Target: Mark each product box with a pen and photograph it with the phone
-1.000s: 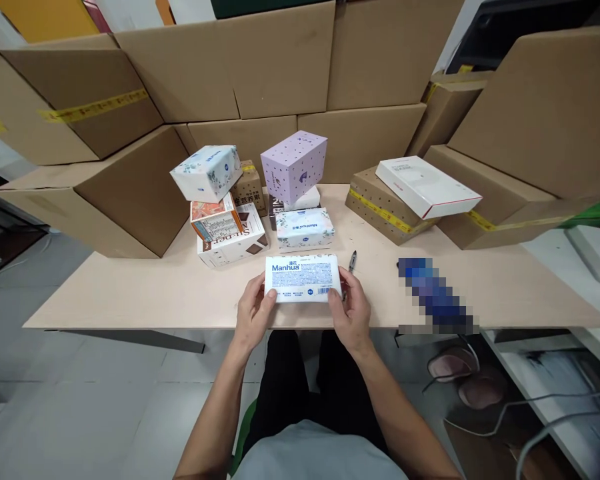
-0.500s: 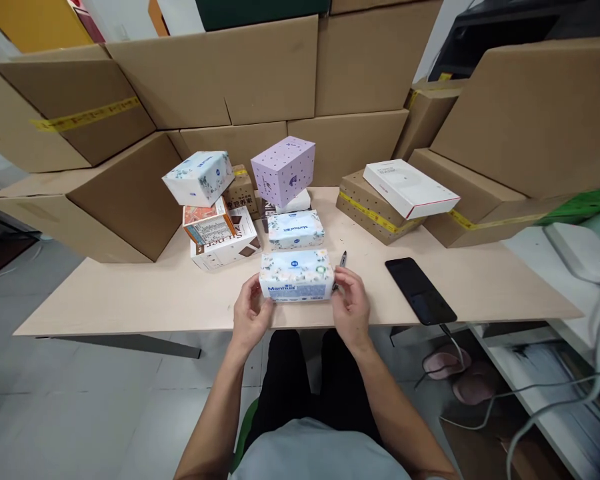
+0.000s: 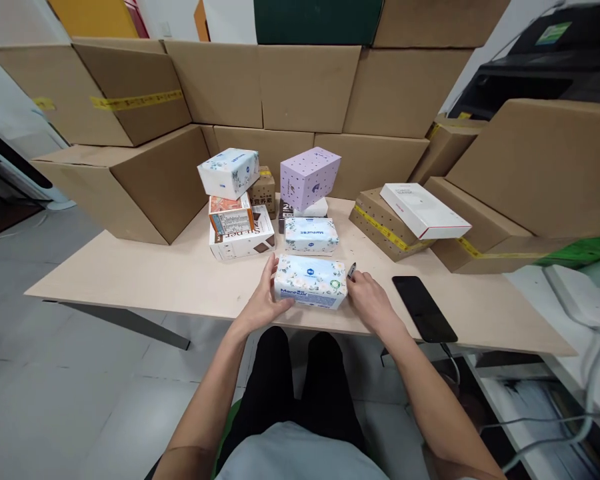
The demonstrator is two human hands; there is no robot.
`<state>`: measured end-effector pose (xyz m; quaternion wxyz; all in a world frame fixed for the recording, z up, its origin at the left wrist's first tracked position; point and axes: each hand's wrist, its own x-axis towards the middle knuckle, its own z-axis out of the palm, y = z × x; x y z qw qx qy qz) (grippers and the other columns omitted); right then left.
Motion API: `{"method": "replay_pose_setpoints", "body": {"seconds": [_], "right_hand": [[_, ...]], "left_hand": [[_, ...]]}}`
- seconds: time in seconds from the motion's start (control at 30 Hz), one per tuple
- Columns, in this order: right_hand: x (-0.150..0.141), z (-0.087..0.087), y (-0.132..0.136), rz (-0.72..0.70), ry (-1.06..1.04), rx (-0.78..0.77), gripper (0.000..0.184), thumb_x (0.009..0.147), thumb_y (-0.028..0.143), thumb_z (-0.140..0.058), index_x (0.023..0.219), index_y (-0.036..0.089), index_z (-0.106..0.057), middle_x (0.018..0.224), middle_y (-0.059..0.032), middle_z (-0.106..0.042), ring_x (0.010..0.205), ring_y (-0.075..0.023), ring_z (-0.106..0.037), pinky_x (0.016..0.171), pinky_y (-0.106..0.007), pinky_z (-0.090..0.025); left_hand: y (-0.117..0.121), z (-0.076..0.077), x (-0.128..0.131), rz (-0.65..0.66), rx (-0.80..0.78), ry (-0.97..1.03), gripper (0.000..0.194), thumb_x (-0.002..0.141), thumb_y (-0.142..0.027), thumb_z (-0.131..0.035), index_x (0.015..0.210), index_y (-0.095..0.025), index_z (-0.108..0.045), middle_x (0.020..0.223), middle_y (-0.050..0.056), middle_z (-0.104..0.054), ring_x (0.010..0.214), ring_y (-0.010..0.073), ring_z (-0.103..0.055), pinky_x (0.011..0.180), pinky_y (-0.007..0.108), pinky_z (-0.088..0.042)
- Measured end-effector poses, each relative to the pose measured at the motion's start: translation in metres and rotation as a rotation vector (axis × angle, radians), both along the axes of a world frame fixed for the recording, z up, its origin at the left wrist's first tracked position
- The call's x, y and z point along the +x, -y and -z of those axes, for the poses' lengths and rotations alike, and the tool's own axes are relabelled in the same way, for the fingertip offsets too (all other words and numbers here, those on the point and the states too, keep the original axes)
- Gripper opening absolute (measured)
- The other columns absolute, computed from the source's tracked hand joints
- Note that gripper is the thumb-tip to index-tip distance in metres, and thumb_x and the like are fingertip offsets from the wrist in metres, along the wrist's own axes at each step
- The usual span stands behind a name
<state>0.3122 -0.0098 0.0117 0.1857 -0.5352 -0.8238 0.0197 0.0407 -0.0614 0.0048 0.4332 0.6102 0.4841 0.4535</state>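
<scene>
A floral Manhua tissue pack (image 3: 310,277) rests near the front edge of the table, its printed side tilted toward me. Its left end is held by my left hand (image 3: 261,301), with the thumb at the front and the fingers along the side. Just off the right end, my right hand (image 3: 373,300) has its fingers closed on a pen (image 3: 351,270), whose dark tip sticks out above them. Behind the pack lies a second Manhua tissue pack (image 3: 311,235). A black phone (image 3: 424,308) lies to the right of my right hand.
At the back left, a third tissue pack (image 3: 230,171) tops an orange box (image 3: 230,215) and a white box (image 3: 243,241). A purple dotted box (image 3: 310,177) is stacked behind the middle. A flat white box (image 3: 425,210) leans on a brown carton (image 3: 385,223). Large cardboard boxes (image 3: 305,87) wall the back.
The tissue pack has been tipped down onto the table, floral top now showing. My right hand has left its right end and closed on the pen. The view has shifted.
</scene>
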Motion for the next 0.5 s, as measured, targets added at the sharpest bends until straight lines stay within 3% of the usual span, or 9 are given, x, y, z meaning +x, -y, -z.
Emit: {"method": "replay_pose_setpoints", "body": {"seconds": [0.17, 0.27, 0.33, 0.43, 0.5], "right_hand": [[0.025, -0.004, 0.004, 0.063, -0.182, 0.118, 0.003, 0.086, 0.020, -0.058, 0.084, 0.022, -0.059, 0.081, -0.0074, -0.063, 0.076, -0.0220, -0.058, 0.065, -0.031, -0.042], [0.033, -0.012, 0.009, 0.206, -0.375, 0.246, 0.014, 0.094, 0.034, -0.048, 0.091, 0.021, -0.052, 0.075, -0.0034, -0.059, 0.064, -0.0189, -0.058, 0.060, -0.031, -0.044], [0.025, -0.023, 0.014, 0.216, -0.697, 0.287, 0.020, 0.098, 0.037, -0.041, 0.097, 0.020, -0.051, 0.073, -0.0006, -0.058, 0.059, -0.0165, -0.058, 0.057, -0.030, -0.046], [-0.004, -0.042, 0.021, 0.027, -1.309, 0.135, 0.019, 0.095, 0.038, -0.049, 0.097, 0.020, -0.057, 0.069, 0.0013, -0.060, 0.055, -0.0143, -0.060, 0.055, -0.029, -0.050], [-0.026, -0.052, 0.023, -0.058, -1.400, -0.015, 0.020, 0.094, 0.039, -0.055, 0.095, 0.020, -0.062, 0.069, 0.0006, -0.063, 0.056, -0.0140, -0.061, 0.056, -0.029, -0.052]], "left_hand": [[-0.002, -0.010, 0.003, 0.035, -0.015, -0.019, 0.120, 0.078, -0.047, -0.081, 0.162, -0.031, 0.003, 0.171, 0.011, -0.007, 0.157, 0.0337, -0.016, 0.126, 0.047, -0.024], [-0.001, -0.007, 0.007, -0.023, 0.013, -0.020, 0.114, 0.076, -0.043, -0.083, 0.162, -0.031, -0.008, 0.167, 0.012, -0.020, 0.153, 0.0352, -0.027, 0.123, 0.048, -0.029], [0.000, -0.003, 0.009, -0.060, 0.056, -0.049, 0.112, 0.073, -0.041, -0.085, 0.161, -0.031, -0.016, 0.162, 0.013, -0.029, 0.151, 0.0367, -0.030, 0.121, 0.048, -0.033], [0.001, 0.002, 0.010, -0.076, 0.097, -0.107, 0.116, 0.069, -0.041, -0.088, 0.160, -0.031, -0.017, 0.157, 0.014, -0.034, 0.150, 0.0385, -0.031, 0.120, 0.050, -0.033], [0.001, 0.005, 0.010, -0.076, 0.093, -0.137, 0.121, 0.067, -0.041, -0.089, 0.161, -0.031, -0.013, 0.158, 0.014, -0.032, 0.150, 0.0388, -0.030, 0.121, 0.053, -0.031]]}}
